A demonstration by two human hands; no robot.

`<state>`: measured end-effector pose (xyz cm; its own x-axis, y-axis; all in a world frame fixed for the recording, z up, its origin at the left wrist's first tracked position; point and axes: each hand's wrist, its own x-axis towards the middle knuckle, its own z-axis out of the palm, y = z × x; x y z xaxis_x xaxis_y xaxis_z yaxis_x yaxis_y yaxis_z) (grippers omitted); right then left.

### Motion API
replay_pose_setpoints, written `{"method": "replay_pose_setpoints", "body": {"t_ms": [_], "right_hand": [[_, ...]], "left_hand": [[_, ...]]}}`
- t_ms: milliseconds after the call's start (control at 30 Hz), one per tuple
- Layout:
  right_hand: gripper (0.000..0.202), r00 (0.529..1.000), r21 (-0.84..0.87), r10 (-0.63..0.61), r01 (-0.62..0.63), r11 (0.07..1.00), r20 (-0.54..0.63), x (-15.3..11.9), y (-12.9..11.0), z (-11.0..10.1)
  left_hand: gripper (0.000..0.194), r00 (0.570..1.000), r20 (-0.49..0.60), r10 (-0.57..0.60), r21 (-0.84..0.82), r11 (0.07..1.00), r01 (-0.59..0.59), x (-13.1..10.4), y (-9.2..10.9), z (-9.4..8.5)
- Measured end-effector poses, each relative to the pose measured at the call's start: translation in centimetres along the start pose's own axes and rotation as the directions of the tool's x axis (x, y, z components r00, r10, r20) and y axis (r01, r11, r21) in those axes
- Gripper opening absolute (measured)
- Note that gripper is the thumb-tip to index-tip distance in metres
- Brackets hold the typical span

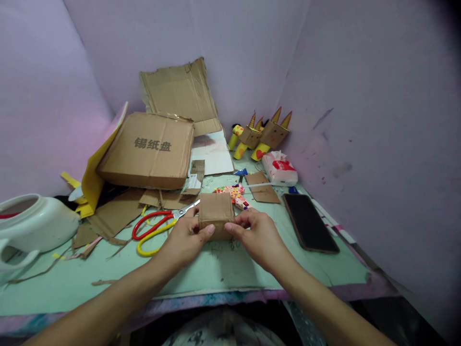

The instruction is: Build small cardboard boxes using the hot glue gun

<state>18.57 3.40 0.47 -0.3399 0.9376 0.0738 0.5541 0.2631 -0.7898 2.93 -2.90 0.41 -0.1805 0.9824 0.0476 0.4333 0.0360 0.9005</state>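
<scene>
A small brown cardboard box (pixel 216 208) is held between my two hands above the near middle of the table. My left hand (pixel 190 234) grips its left side, thumb on the front face. On the right side, my right hand (pixel 255 232) pinches the front corner between thumb and fingers. Some fingertips are hidden behind the box. Scissors (pixel 154 231) with one red and one yellow handle lie just left of my left hand, their blades pointing toward the box. A colourful patterned item (pixel 230 192), partly covered, lies behind the box.
A large cardboard box (pixel 147 151) leans at the back left beside cardboard scraps (pixel 117 216) and a white jug-like container (pixel 50 223). A phone (pixel 310 223), tissue pack (pixel 280 168) and cardboard animal figures (pixel 272 135) are on the right. Purplish walls enclose the table (pixel 144 283).
</scene>
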Motion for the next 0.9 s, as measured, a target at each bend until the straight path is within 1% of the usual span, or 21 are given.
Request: {"method": "replay_pose_setpoints", "body": {"t_ms": [67, 167, 267, 333, 400, 467, 533, 600, 700, 733, 767, 800, 867, 900], "right_hand": [[0.017, 0.999, -0.036, -0.023, 0.022, 0.999, -0.033, 0.0, -0.3, 0.1], [0.018, 0.995, -0.076, -0.066, 0.061, 0.995, -0.071, -0.1, -0.6, 0.2], [0.017, 0.996, -0.095, -0.047, 0.040, 0.995, -0.072, -0.1, -0.6, 0.2], [0.017, 0.998, -0.069, -0.014, 0.010, 0.998, -0.066, -0.2, -0.6, 0.3], [0.023, 0.998, -0.027, -0.004, 0.002, 1.000, -0.060, -0.2, -0.4, 0.3], [0.031, 0.997, -0.009, -0.012, 0.012, 1.000, -0.070, -0.2, -0.2, 0.3], [0.033, 0.995, -0.027, -0.043, 0.041, 0.999, -0.094, -0.2, -0.1, 0.3], [0.031, 0.990, -0.062, -0.074, 0.067, 0.996, -0.119, -0.1, 0.0, 0.3], [0.030, 0.987, -0.081, -0.089, 0.079, 0.994, -0.136, 0.0, -0.1, 0.3], [0.030, 0.987, -0.078, -0.084, 0.074, 0.994, -0.137, 0.0, -0.2, 0.3], [0.030, 0.987, -0.072, -0.078, 0.068, 0.995, -0.138, 0.0, -0.2, 0.4], [0.029, 0.988, -0.064, -0.070, 0.062, 0.996, -0.138, -0.1, -0.3, 0.4], [0.027, 0.989, -0.042, -0.057, 0.052, 0.998, -0.139, -0.2, -0.3, 0.5], [0.025, 0.989, -0.022, -0.044, 0.042, 0.999, -0.139, -0.2, -0.3, 0.6]], "left_hand": [[0.026, 1.000, -0.017, -0.016, 0.033, 0.999, 0.016, 0.1, 0.1, 0.2], [0.023, 0.999, -0.047, -0.008, 0.054, 0.999, 0.011, 0.2, 0.0, 0.5], [0.023, 0.998, -0.060, -0.017, 0.012, 1.000, 0.018, 0.1, 0.0, 0.6], [0.028, 0.998, -0.051, -0.023, -0.030, 0.999, 0.022, 0.0, 0.0, 0.4], [0.036, 0.998, -0.053, -0.017, -0.042, 0.999, 0.015, 0.0, 0.0, 0.1], [0.041, 0.998, -0.055, -0.008, -0.006, 1.000, 0.008, -0.1, 0.0, 0.0], [0.043, 0.997, -0.073, 0.013, 0.041, 0.999, -0.010, -0.3, -0.1, 0.2], [0.042, 0.991, -0.132, 0.029, 0.085, 0.996, -0.018, -0.4, -0.3, 0.4], [0.031, 0.959, -0.284, 0.009, 0.150, 0.988, 0.035, -0.2, -0.9, 0.6], [0.029, 0.949, -0.315, 0.001, 0.150, 0.988, 0.048, 0.1, -1.2, 0.4], [0.031, 0.946, -0.324, 0.000, 0.131, 0.990, 0.044, 0.3, -1.4, 0.3], [0.036, 0.954, -0.301, 0.006, 0.094, 0.995, 0.023, 0.7, -1.6, 0.0], [0.048, 0.984, -0.179, 0.011, -0.004, 1.000, -0.012, 1.4, -1.9, -0.4], [0.051, 0.993, -0.114, 0.008, -0.042, 0.999, -0.013, 1.7, -2.0, -0.6]]}}
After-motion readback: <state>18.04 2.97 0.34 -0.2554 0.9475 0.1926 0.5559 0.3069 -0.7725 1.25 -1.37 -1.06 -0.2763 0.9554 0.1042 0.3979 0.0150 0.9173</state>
